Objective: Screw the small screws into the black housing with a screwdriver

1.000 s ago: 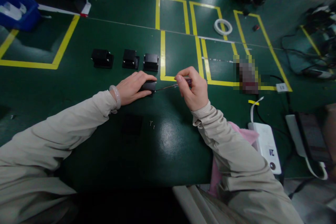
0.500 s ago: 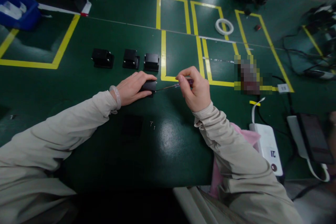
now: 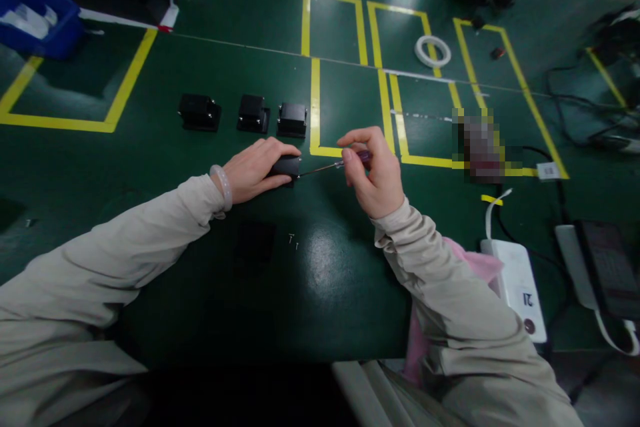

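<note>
My left hand [image 3: 254, 170] is closed around a small black block [image 3: 289, 166] on the green table, thumb on the near side and fingers over the far side. In my right hand [image 3: 375, 170] is a screwdriver [image 3: 327, 167], its purplish handle pinched between thumb and fingers. The thin shaft points left, and its tip meets the block's right end at a screw. Nearer me lie two small loose screws [image 3: 291, 239] and a flat black plate [image 3: 255, 241], hard to make out against the dark table.
Three similar black blocks [image 3: 199, 112] with screws stand in a row beyond my left hand. A roll of white tape [image 3: 433, 51] lies farther back. A white power bank [image 3: 517, 290] and a phone [image 3: 609, 268] are at right. A blue bin [image 3: 63, 30] sits at far left.
The whole view has shifted slightly, so things appear a little farther right. Both hands keep their hold, with the screwdriver tip still at the block's right end.
</note>
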`<move>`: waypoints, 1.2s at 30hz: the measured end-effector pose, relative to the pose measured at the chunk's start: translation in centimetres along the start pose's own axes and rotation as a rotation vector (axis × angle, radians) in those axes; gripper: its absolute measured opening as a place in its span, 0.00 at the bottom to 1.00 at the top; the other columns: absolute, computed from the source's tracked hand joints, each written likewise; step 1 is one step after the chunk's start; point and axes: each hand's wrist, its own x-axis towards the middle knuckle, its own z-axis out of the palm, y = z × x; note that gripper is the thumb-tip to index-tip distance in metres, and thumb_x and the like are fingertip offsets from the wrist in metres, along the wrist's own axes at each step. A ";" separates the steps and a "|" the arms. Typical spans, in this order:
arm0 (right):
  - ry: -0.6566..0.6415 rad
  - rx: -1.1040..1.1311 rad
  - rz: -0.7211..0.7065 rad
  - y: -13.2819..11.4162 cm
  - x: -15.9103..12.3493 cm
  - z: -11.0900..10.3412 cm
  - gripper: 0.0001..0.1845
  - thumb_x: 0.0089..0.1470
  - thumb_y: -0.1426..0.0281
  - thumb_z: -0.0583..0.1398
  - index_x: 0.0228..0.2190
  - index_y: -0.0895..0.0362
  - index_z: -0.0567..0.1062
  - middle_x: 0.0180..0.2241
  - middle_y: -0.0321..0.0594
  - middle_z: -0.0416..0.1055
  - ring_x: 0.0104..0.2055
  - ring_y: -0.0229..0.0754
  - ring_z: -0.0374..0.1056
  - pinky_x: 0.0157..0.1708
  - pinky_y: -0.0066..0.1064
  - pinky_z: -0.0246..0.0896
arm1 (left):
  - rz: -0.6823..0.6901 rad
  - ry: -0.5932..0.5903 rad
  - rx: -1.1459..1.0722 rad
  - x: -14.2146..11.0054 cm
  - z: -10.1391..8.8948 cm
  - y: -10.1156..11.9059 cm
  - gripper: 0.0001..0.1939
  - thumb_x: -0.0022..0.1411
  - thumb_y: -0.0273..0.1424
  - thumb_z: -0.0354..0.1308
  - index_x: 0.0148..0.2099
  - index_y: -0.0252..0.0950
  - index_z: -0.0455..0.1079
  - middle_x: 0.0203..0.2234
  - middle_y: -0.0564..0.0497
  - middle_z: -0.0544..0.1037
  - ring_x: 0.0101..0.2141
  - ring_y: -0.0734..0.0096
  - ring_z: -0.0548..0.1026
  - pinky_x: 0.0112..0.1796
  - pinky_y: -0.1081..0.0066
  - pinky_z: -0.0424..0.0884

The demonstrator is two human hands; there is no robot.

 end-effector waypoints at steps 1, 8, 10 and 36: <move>-0.005 -0.006 0.009 0.0 0.0 0.0 0.14 0.68 0.58 0.52 0.40 0.55 0.69 0.25 0.29 0.66 0.24 0.31 0.64 0.27 0.28 0.60 | 0.007 0.002 0.002 0.0 0.0 -0.1 0.23 0.70 0.39 0.52 0.61 0.33 0.64 0.50 0.41 0.74 0.49 0.54 0.72 0.52 0.54 0.69; 0.009 -0.001 -0.010 -0.3 -0.1 0.1 0.11 0.68 0.61 0.52 0.42 0.54 0.68 0.26 0.30 0.66 0.24 0.32 0.64 0.27 0.29 0.60 | 0.020 0.002 0.006 0.0 -0.1 0.0 0.23 0.70 0.39 0.52 0.61 0.32 0.64 0.50 0.40 0.74 0.49 0.53 0.72 0.52 0.53 0.69; 0.004 0.004 -0.012 -0.3 -0.1 0.1 0.11 0.68 0.61 0.52 0.43 0.55 0.68 0.27 0.31 0.66 0.25 0.32 0.65 0.28 0.29 0.61 | 0.016 -0.001 0.005 0.0 -0.1 0.1 0.23 0.70 0.39 0.52 0.61 0.32 0.64 0.50 0.40 0.74 0.49 0.53 0.72 0.52 0.53 0.69; -0.025 0.001 0.065 -0.5 -0.1 0.1 0.13 0.68 0.57 0.52 0.37 0.53 0.66 0.23 0.28 0.63 0.23 0.32 0.63 0.26 0.29 0.59 | 0.013 -0.004 0.034 0.0 -0.1 0.1 0.23 0.70 0.39 0.53 0.61 0.33 0.64 0.50 0.40 0.74 0.48 0.53 0.72 0.51 0.54 0.69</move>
